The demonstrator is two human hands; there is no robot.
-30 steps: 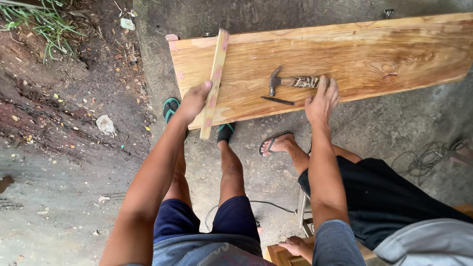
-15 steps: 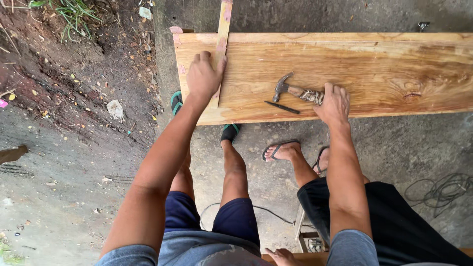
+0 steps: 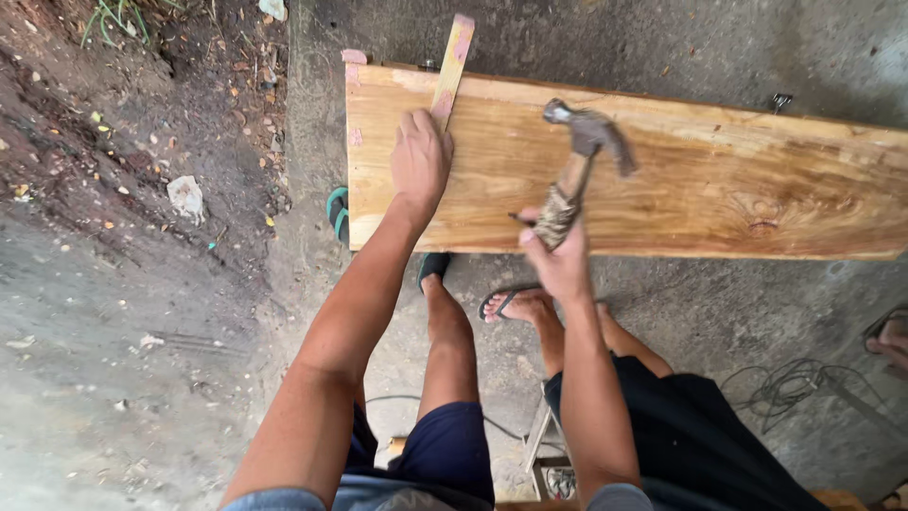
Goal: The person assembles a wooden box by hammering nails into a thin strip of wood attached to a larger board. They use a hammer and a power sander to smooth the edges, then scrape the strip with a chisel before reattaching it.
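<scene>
A wide wooden plank (image 3: 719,180) lies crosswise in front of me. A narrow wooden strip (image 3: 452,59) rests across its left end and sticks out past the far edge. My left hand (image 3: 420,161) presses flat on the strip and holds it against the plank. My right hand (image 3: 558,255) grips the wrapped handle of a claw hammer (image 3: 579,156). The hammer is lifted off the plank, with its head up and blurred. Below the plank I see my bare legs and feet in flip-flops (image 3: 506,301).
Dirt ground with leaves and litter (image 3: 186,197) lies to the left. Concrete floor runs under and beyond the plank. A tangle of cable (image 3: 790,383) lies at the right. A small stool frame (image 3: 547,454) stands between my legs. Another sandalled foot (image 3: 889,336) shows at the right edge.
My right hand has picked the hammer up off the plank and raised it. My left hand has slid along the strip and stays pressed on it.
</scene>
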